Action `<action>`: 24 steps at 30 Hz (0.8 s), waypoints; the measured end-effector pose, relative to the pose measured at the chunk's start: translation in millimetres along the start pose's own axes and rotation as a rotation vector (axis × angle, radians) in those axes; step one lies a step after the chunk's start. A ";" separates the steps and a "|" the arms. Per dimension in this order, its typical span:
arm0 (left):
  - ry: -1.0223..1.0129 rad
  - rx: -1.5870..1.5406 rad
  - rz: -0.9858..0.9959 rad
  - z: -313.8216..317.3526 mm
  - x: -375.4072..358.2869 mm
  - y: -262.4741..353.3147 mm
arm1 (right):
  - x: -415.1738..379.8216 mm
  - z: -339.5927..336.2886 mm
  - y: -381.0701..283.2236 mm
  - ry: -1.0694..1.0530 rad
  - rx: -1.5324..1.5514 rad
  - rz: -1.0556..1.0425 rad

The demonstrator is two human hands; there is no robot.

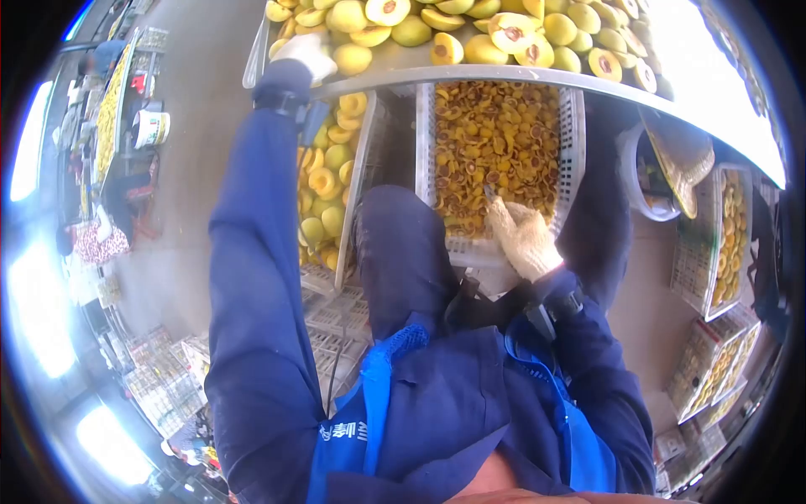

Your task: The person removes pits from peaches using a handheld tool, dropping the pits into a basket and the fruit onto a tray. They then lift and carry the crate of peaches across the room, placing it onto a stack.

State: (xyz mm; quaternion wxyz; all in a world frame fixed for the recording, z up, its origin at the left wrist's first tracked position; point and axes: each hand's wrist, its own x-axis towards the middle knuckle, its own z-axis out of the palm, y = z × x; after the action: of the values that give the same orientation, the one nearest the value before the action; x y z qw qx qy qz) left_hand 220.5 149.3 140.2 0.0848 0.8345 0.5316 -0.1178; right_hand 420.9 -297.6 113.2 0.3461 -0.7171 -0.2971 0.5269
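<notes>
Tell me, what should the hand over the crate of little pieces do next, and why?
Probably lift the right hand back up to the table. It hangs over the white crate of pits, while halved peaches lie above beside the left hand.

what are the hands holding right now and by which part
Cannot be told: the gloved right hand rests over the crate of peach pits; the left hand touches halved peaches.
</notes>
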 end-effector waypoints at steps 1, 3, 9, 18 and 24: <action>0.145 -0.119 0.058 -10.1 -29.3 6.7 | -2.9 -2.4 -11.3 -0.014 0.030 0.010; 0.355 -0.458 0.106 1.2 -29.5 -17.6 | -5.5 -7.7 -31.6 -0.041 0.084 0.024; -0.166 -2.485 0.206 -16.5 -204.0 81.4 | -16.3 12.5 -97.4 -0.187 0.358 -0.321; -0.017 -2.497 0.272 9.6 -277.1 158.4 | -43.2 36.3 -119.1 0.052 0.125 -0.448; 0.512 -1.723 0.333 17.8 -285.5 178.4 | -53.2 41.9 -116.1 0.187 0.032 -0.586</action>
State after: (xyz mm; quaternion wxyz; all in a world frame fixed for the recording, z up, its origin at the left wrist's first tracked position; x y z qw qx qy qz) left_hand 264.3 -178.0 207.9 0.5740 0.5488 0.3111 0.5221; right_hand 359.2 -264.2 227.8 0.5205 -0.6406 -0.4500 0.3410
